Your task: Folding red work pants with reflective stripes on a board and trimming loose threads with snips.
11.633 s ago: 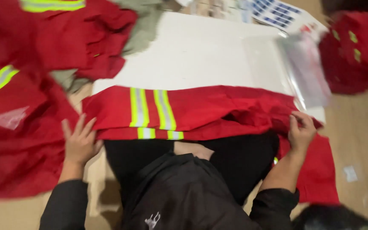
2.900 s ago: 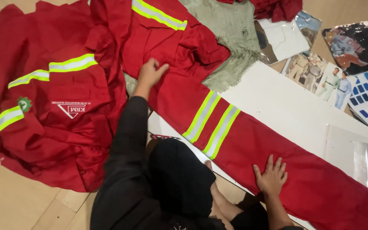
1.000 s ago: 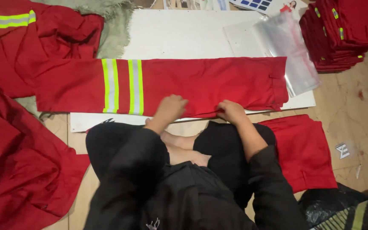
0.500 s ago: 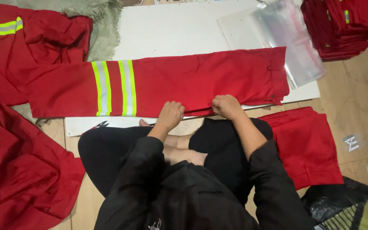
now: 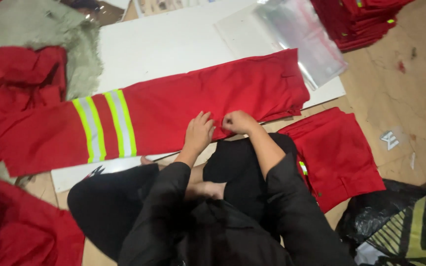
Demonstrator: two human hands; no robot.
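The left hand (image 5: 199, 132) lay flat with open fingers on the red trousers (image 5: 173, 106); the right hand (image 5: 239, 121) pinched their edge. A careless tug might have wrinkled the cloth by the fingers.

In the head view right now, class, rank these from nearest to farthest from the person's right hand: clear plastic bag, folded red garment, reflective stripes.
From the right hand:
1. Folded red garment, lower right.
2. Reflective stripes, left, on the trouser leg.
3. Clear plastic bag, upper right.

Matt red cloth trousers (image 5: 198, 98) with shiny reflective bands, glossy clear plastic bag (image 5: 297, 34), smooth white board (image 5: 173, 44)
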